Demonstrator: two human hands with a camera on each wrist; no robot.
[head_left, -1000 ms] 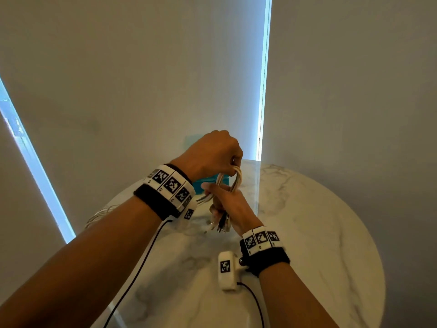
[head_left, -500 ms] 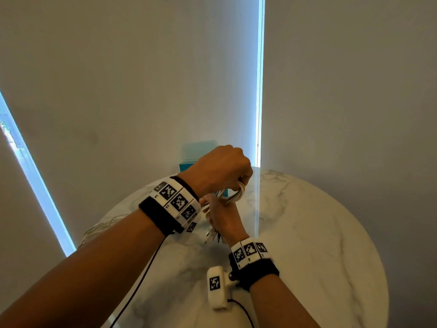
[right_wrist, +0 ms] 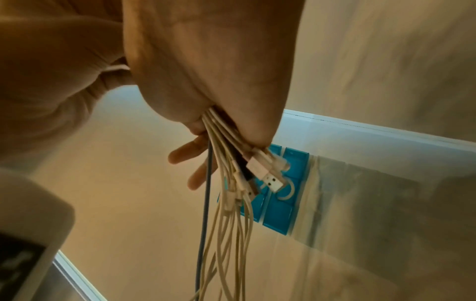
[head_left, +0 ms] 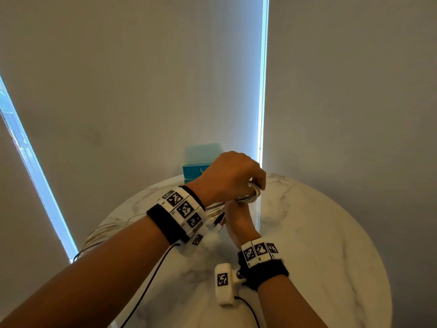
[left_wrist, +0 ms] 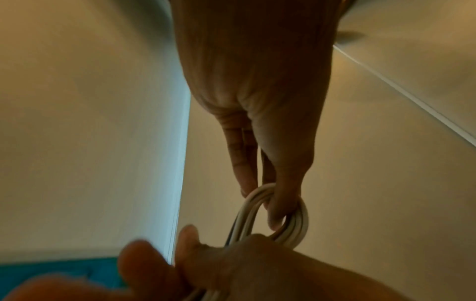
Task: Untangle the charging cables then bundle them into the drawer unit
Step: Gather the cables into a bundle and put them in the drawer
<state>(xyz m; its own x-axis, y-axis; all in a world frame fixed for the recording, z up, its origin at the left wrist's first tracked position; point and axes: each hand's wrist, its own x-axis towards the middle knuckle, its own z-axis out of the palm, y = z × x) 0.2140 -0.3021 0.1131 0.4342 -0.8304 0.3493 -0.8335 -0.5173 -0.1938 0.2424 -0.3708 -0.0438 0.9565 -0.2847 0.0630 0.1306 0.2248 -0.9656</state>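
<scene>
A bundle of white charging cables [head_left: 251, 196] is held over the round marble table [head_left: 319, 245] by both hands. My left hand [head_left: 256, 185] is on top, its fingers hooked through the folded loop [left_wrist: 288, 220] at the bundle's upper end. Just below it, my right hand [head_left: 236, 209] grips the bundle's middle in a fist. In the right wrist view the cable ends and a white USB plug [right_wrist: 270, 180] hang out below the right hand [right_wrist: 219, 130], together with one dark cable [right_wrist: 206, 203]. The blue drawer unit [head_left: 197, 165] stands at the table's far edge, partly hidden behind the left hand.
More loose pale cable [head_left: 106, 230] lies at the table's left edge. Grey blinds [head_left: 142, 91] close off the far side, with bright gaps. The wrist camera housing [head_left: 223, 284] and its black lead hang below my right wrist.
Both hands have stayed on the bundle. The left hand has pressed the loop down and rightward, closer onto the right fist; the pair now sits lower in the head view.
</scene>
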